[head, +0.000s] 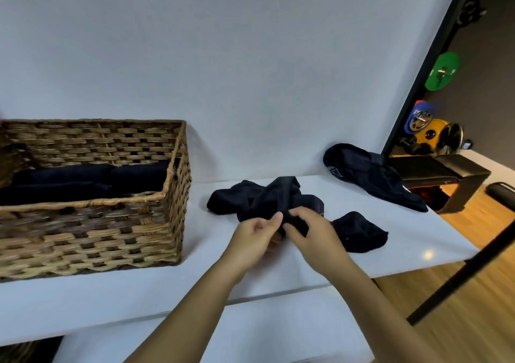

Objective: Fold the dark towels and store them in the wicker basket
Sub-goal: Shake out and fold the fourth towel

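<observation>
Dark, soft cloth is what both hands work on: a crumpled towel (267,198) lies on the white table (404,240), just right of the basket (92,223). The left hand (257,230) pinches a fold of it between thumb and fingers, and the right hand (309,230) has its fingers curled round the bunched cloth right beside the left one. The two hands nearly touch at the towel's near edge.

Inside the basket lie folded towels (92,177), packed low along its floor. A second loose towel (370,176) is heaped well to the right of the basket, at the table's far corner. A small dark lump (359,233) just right of the hands may be an end of the held towel or a separate piece; the dark cloth hides the join.

The towel looks light and limp. It should drape and sag rather than hold a shape, and it is not likely to slip or break. Gripped in the middle, as now, it will stay a bundle. A better hold is probably at two corners of one edge, lifted and shaken so that it hangs flat. The dark colour makes those corners hard to find, so feeling along a hem may help.
</observation>
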Demonstrator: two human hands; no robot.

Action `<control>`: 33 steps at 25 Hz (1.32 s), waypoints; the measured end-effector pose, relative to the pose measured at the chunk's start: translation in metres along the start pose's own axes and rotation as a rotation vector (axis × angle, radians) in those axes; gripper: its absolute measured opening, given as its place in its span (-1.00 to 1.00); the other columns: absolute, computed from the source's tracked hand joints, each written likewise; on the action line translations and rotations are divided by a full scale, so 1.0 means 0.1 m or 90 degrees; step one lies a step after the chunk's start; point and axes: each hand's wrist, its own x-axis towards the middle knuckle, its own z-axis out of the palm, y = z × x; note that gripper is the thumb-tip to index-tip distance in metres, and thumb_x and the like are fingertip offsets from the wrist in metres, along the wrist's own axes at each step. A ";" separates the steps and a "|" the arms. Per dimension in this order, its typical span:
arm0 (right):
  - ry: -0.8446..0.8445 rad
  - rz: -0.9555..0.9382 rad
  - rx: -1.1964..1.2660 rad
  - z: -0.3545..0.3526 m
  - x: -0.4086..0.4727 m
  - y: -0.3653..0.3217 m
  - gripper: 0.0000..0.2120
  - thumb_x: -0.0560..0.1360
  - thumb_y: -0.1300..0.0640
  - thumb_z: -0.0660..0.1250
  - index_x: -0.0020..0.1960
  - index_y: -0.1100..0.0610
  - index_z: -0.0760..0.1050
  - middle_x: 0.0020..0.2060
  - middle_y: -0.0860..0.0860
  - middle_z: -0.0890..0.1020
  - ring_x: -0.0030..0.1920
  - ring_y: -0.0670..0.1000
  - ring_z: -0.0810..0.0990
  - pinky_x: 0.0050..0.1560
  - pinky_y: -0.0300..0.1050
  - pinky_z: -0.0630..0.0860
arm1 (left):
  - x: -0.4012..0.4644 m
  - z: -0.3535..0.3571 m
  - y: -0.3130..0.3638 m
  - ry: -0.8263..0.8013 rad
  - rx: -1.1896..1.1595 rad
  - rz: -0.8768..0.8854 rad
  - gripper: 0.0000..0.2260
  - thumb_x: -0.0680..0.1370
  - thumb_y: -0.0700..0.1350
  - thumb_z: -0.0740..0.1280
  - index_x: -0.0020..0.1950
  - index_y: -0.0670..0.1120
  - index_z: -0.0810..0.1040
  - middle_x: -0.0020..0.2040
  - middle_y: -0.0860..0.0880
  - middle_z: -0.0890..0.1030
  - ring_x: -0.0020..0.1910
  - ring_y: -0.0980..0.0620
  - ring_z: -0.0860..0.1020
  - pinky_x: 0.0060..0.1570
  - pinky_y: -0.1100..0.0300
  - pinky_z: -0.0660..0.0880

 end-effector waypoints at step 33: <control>0.119 0.090 0.050 -1.16 1.02 0.65 -0.65 0.48 -0.04 0.40 -0.32 0.18 0.43 -0.44 0.04 0.44 -0.37 0.04 0.43 -0.32 -0.06 0.34 | 0.16 -0.63 0.52 0.533 -0.039 0.174 -0.81 0.67 -0.04 0.26 0.06 -0.12 0.59 0.01 -0.13 0.66 0.00 -0.06 0.62 0.02 0.02 0.55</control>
